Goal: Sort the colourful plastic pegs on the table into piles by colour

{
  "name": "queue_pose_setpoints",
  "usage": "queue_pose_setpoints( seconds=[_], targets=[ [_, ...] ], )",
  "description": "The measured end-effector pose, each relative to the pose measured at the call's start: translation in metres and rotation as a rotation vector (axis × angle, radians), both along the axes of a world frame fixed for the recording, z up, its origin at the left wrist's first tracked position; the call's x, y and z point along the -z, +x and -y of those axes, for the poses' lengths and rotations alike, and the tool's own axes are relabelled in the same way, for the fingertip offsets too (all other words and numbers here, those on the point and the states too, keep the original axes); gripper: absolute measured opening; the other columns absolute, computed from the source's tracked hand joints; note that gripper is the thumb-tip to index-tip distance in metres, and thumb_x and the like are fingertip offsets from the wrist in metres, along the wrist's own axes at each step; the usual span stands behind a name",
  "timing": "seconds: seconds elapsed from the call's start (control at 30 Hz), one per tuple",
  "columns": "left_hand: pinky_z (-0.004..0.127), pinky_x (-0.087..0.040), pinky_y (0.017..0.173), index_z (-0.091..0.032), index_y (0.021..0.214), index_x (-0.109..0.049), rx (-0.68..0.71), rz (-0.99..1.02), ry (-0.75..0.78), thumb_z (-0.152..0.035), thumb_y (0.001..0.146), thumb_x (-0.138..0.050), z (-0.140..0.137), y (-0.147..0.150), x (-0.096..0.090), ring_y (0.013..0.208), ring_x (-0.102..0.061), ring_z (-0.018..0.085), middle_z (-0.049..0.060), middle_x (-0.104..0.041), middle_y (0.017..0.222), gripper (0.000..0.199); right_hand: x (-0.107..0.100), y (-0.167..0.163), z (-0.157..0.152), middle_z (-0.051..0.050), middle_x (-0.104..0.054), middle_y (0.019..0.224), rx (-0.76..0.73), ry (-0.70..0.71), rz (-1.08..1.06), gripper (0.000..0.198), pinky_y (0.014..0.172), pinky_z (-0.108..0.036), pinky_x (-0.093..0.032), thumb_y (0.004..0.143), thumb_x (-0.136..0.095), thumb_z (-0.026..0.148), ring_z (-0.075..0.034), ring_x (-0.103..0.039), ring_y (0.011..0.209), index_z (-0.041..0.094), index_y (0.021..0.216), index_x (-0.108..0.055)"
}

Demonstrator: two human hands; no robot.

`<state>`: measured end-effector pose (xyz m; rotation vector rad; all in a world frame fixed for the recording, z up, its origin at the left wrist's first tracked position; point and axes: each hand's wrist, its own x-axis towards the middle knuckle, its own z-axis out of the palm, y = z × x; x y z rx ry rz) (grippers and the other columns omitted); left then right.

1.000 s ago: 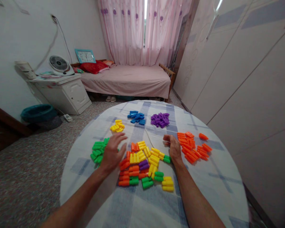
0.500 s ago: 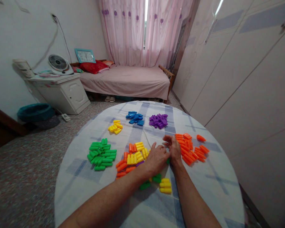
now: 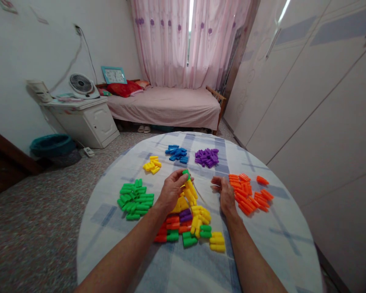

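My left hand (image 3: 171, 189) pinches a green plastic building piece (image 3: 186, 174) between thumb and fingers, above the middle pile. Yellow pieces (image 3: 190, 191) stand right below it; whether they are joined to the green one I cannot tell. Under and in front of this hand lies a mixed cluster with purple pieces (image 3: 186, 215), orange pieces (image 3: 172, 221) and more green pieces (image 3: 189, 239). My right hand (image 3: 227, 197) rests beside the pile of orange tapered pieces (image 3: 245, 195), its fingers apart and nothing visible in them.
Sorted piles lie around: green (image 3: 136, 199) at left, yellow (image 3: 152, 165), blue (image 3: 177, 153) and purple (image 3: 206, 157) at the back. A checked cloth covers the round table (image 3: 110, 252). Beyond stand a bed (image 3: 171, 101), a white cabinet (image 3: 94, 124) and a wardrobe (image 3: 308, 122).
My left hand has moved left and up from beside my right hand, and a green piece now shows in its grip. The hands are apart. The view has shifted slightly.
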<state>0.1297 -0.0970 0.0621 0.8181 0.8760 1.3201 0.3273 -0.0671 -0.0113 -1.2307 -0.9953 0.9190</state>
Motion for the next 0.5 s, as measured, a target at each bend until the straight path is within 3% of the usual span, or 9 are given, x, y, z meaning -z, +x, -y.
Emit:
queue_pose_setpoints(
  seconds=[0.23,0.5],
  targets=[
    [0.025,-0.049,0.069,-0.017,0.089,-0.053,-0.092,-0.066,0.055,-0.034,0.065,-0.072,-0.009,0.019,0.015,0.074,-0.061,0.012,0.001,-0.061,0.085,0.035,-0.019,-0.007,0.010,-0.003,-0.066,0.089,-0.147,0.034,0.193,0.036,0.074,-0.030,-0.046,0.077,-0.052,0.052,-0.018,-0.059,0.084,0.021,0.085,-0.068],
    [0.022,-0.047,0.066,-0.016,0.084,-0.051,-0.171,-0.206,0.089,-0.028,0.062,-0.072,-0.022,0.041,0.030,0.068,-0.057,0.009,-0.001,-0.058,0.078,0.033,-0.010,-0.005,0.008,-0.003,-0.063,0.101,-0.411,0.102,0.357,0.029,0.085,-0.035,-0.045,0.072,-0.064,0.041,-0.020,-0.057,0.095,0.023,0.095,-0.066]
  ],
)
